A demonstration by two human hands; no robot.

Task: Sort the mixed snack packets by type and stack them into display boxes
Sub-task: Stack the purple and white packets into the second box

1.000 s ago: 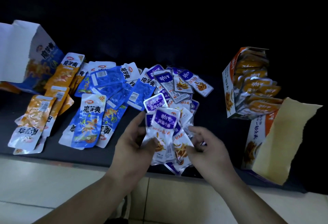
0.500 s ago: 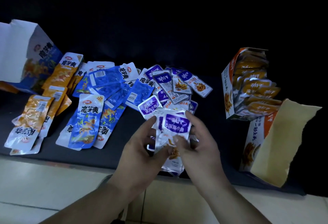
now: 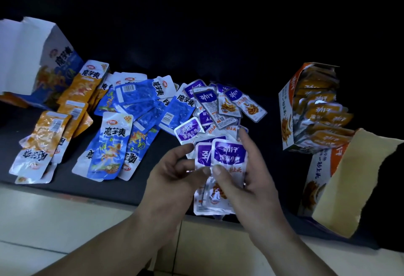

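Note:
Both hands hold a small stack of purple-and-white snack packets [image 3: 227, 155] above the front edge of the dark table. My left hand [image 3: 175, 173] pinches the stack's left side; my right hand [image 3: 247, 179] grips its right side, thumb on the front packet. More purple packets [image 3: 220, 105] lie loose behind the hands. Blue packets [image 3: 113, 142] lie in the middle left, orange packets [image 3: 46, 131] at far left. An open orange display box [image 3: 288, 105] at right holds several orange-labelled packets.
A blue-and-white box [image 3: 32, 57] with its flap up stands at the back left. A second orange box [image 3: 323, 179] with a raised brown flap sits at the front right. A pale tiled floor [image 3: 54, 216] lies below the table edge.
The hands came together and squared the fanned purple packets into a tighter stack, raising it slightly toward the loose pile.

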